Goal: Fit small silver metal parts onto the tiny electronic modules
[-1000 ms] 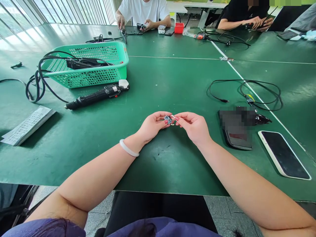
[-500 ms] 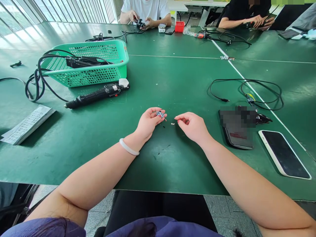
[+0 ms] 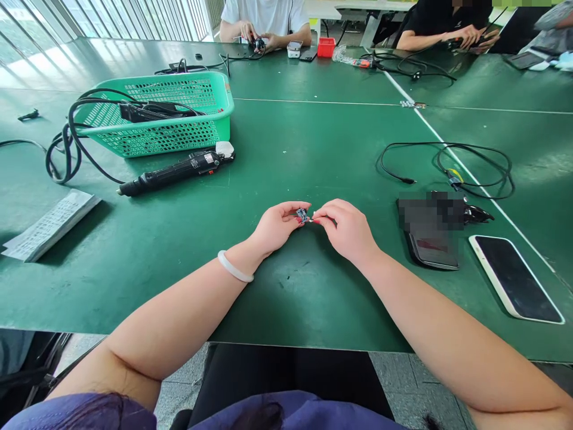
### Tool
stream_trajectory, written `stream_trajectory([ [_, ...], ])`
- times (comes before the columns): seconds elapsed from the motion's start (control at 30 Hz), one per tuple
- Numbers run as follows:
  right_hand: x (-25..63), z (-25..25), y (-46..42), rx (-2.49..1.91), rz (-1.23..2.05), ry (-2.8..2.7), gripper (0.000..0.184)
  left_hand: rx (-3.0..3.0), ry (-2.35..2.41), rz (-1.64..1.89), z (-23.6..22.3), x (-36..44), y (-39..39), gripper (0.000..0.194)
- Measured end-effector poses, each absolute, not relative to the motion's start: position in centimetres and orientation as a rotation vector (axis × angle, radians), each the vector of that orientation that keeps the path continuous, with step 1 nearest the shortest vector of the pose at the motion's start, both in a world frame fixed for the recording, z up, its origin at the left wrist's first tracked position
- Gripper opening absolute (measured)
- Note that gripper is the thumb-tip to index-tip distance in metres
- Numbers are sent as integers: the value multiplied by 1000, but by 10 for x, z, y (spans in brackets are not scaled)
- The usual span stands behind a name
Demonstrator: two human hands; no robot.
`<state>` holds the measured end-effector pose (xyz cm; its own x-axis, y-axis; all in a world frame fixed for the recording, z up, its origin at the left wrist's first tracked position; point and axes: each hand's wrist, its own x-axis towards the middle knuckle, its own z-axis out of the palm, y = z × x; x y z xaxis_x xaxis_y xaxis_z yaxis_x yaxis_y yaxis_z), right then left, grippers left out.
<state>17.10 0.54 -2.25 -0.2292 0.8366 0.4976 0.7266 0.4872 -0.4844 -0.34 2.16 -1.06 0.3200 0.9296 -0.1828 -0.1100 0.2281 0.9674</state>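
Over the green table, my left hand [image 3: 276,227] is closed on a small dark circuit board [image 3: 302,214] with light parts on it, held between thumb and fingers. Close by on the right, my right hand [image 3: 344,227] pinches a tiny pale piece [image 3: 311,218] at the board's right edge; the fingertips partly hide it, and whether it touches the board I cannot tell. A white band [image 3: 233,267] circles my left wrist. Beyond my left hand lies a black electric screwdriver [image 3: 174,171] with a cord.
Left of centre stands a green mesh basket [image 3: 170,143] holding black cables. A folded paper [image 3: 51,226] lies at the left. To the right are a black pouch-like item [image 3: 432,248], partly blurred, a white-edged phone [image 3: 517,279] and a coiled cable [image 3: 501,161]. Two people sit across the table.
Both hands have come together. My left hand moved right with the circuit board and tilted it. My right hand shifted left and now pinches the pale piece that lay on the table.
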Motion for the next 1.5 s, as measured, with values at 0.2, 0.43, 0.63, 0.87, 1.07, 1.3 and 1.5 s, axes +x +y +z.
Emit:
stream_trajectory([
  [0.2,168,-23,3,-1160,1,-2083,14,1109,980,833,-11,-3,22,35],
  [0.43,166,-21,2,-1096,-162,-2067,15,1119,938,775,-12,-4,20,41],
  [0.63,163,-22,0,-1017,-201,-2059,19,1104,831,703,-10,-4,19,31],
  [0.87,166,-23,2,-1186,-56,-1932,21,826,851,864,-11,-5,23,32],
  [1.07,164,-34,10,-1332,-5,-2127,19,624,975,1157,-11,-7,29,30],
  [1.3,156,-36,15,-1386,38,-2256,18,697,1026,1156,-10,-4,28,26],
  [1.5,159,-38,17,-1406,1,-2229,11,795,1041,1064,-8,-4,25,21],
])
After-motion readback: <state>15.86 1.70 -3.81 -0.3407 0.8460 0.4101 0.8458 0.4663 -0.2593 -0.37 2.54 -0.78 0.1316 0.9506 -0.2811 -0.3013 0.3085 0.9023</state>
